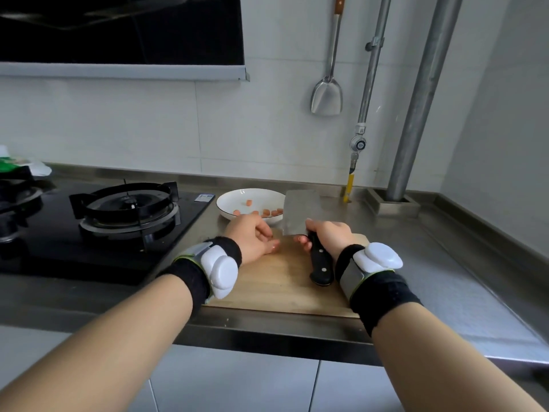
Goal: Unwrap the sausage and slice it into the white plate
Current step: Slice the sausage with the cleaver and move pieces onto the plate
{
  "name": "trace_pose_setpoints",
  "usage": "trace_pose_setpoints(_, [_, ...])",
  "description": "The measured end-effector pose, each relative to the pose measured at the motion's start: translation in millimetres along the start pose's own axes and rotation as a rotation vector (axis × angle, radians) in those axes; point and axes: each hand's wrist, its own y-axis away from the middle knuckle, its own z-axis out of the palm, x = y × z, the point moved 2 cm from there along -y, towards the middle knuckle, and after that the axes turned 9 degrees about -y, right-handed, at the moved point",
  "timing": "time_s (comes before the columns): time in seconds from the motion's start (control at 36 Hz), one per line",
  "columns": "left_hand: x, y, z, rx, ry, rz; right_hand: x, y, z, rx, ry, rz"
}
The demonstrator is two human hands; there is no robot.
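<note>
A white plate (234, 199) sits on the steel counter behind a wooden cutting board (276, 281); several pink sausage slices (271, 212) lie in it. My right hand (329, 234) grips the black handle of a cleaver (300, 212), whose broad blade stands upright at the plate's right edge. My left hand (252, 236) rests on the board's far left part, just in front of the plate, fingers loosely curled and apart with nothing seen in them. No whole sausage or wrapper shows on the board.
A black gas hob (127, 209) with a burner lies to the left of the board. A metal spatula (326, 96) hangs on the tiled wall, with pipes (416, 114) at the right. The counter's front edge runs just below the board.
</note>
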Motion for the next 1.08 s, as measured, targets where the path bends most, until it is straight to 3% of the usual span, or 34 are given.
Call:
trace_pose_setpoints(0.08, [-4.6, 8.2, 10.2, 0.103, 0.011, -0.001, -1.4, 2.5, -5.1, -0.019, 0.080, 0.004])
trace_pose_setpoints(0.25, [-3.9, 14.9, 10.4, 0.144, 0.073, -0.011, -21.0, 10.2, -9.8, -0.054, 0.184, -0.110])
trace_pose_setpoints(0.47, [-3.6, 16.7, 7.4, 0.137, 0.046, 0.000, -39.3, 36.9, 25.4, -0.107, 1.056, -0.379])
trace_pose_setpoints(0.58, [-0.5, 17.9, 7.0, 0.136, 0.041, 0.018, -41.2, 46.7, 37.3, -0.116, 1.321, -0.468])
trace_pose_setpoints(1.08, [4.7, 21.9, 3.9, 0.152, -0.039, 0.090, -47.8, 64.5, 40.9, -0.131, 1.507, -0.448])
